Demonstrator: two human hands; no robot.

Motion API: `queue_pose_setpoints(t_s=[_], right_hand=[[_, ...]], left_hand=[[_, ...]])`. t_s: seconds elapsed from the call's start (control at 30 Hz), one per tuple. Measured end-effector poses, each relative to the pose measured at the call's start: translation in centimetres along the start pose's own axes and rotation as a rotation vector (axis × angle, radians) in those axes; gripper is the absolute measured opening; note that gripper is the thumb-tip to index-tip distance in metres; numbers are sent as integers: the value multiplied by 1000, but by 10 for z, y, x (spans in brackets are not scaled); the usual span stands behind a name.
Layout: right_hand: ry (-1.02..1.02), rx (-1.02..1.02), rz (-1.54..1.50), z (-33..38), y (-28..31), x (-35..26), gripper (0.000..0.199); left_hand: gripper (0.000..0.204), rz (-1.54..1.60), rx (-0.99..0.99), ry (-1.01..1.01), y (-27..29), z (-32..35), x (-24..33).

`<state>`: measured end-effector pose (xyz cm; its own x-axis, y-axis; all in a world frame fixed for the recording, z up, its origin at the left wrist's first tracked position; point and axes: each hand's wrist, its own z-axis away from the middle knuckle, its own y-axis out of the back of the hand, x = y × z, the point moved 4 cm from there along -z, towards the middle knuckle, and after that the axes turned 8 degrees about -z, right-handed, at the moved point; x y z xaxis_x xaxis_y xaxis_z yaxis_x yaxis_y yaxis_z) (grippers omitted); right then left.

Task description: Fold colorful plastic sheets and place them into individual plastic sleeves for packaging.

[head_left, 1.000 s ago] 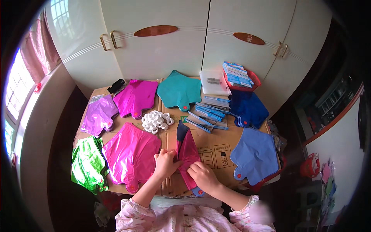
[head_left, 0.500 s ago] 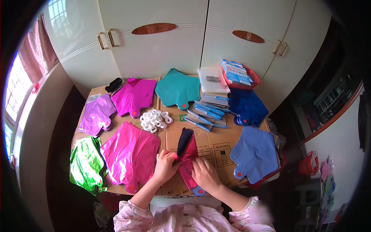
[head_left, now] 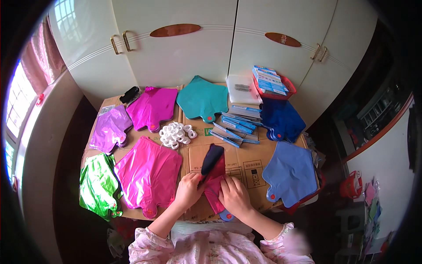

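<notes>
In front of me lies a folded bundle of foil balloons, a pink one [head_left: 214, 196] with a dark navy one [head_left: 213, 159] showing at its far end. My left hand [head_left: 189, 191] closes its fingers on the bundle's left edge. On the right edge, my right hand [head_left: 235, 193] presses down with bent fingers. A light blue tab with a red dot [head_left: 226, 215] pokes out at the near end, beside my right wrist. What lies under my fingers is hidden.
Flat foil balloons surround the bundle: pink [head_left: 148, 176], green [head_left: 97, 187], lilac [head_left: 110, 128], magenta [head_left: 152, 108], teal [head_left: 202, 100], navy [head_left: 283, 121] and light blue [head_left: 290, 174]. White ribbon rolls [head_left: 177, 134], blue-edged packets [head_left: 237, 125] and a red basket [head_left: 288, 88] share the cardboard [head_left: 193, 154].
My left hand's fingers have curled in slightly at the bundle's edge. The pink foil looks darker between my hands. Otherwise the layout is the same.
</notes>
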<state>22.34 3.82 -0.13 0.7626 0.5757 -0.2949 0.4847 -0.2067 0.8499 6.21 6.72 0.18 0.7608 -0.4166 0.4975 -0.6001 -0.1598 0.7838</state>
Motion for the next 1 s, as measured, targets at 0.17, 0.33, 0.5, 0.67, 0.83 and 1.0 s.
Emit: queue_pose_setpoints(t_s=[0.17,0.33,0.5,0.67,0.83,1.0], right_hand=[[3,58,-44,3,-3,4,34],[-45,-145,-58,4,-8,9,31],[-144,-91,-351,6,-2,16,38],[-40,7,-234,11,14,9,54],[-33,-57,-250,23,12,15,61],[26,-114,-92,31,-7,23,77]], left_hand=[[21,-145,-70,-61,0,2,7],[19,-145,-66,-225,-1,6,5],[18,-133,-70,-379,2,7,9],[15,-250,-81,-507,5,8,9],[20,-294,-147,-561,9,12,11],[24,-333,-185,-587,11,13,15]])
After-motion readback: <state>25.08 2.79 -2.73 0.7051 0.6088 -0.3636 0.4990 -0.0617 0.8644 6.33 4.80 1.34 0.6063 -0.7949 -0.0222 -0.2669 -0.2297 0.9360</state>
